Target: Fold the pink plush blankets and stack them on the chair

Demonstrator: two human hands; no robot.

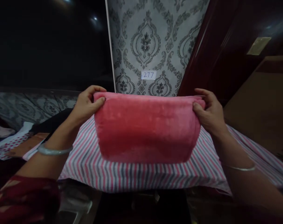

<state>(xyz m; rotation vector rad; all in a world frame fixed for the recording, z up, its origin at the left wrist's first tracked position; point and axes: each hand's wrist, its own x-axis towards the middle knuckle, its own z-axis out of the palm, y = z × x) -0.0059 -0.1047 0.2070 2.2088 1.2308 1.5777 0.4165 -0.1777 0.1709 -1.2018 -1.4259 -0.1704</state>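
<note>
A plush pink-red folded cloth [146,130], perhaps a towel or small blanket, hangs in front of me by its top edge. My left hand [89,101] pinches its upper left corner, thumb on the near side and fingers behind. At the upper right corner, my right hand [208,109] grips it the same way, with the index finger partly raised. Below and behind it spreads a striped cloth [141,177] in pink, grey and white, draped over a surface. The back of the folded cloth is hidden from me.
A dark screen [50,46] fills the upper left. Patterned wallpaper [146,40] bears a paper label [148,75] reading 277. On the right stand a dark red door or panel [220,46] and a cardboard box [260,109]. Various fabrics [13,143] lie at the left.
</note>
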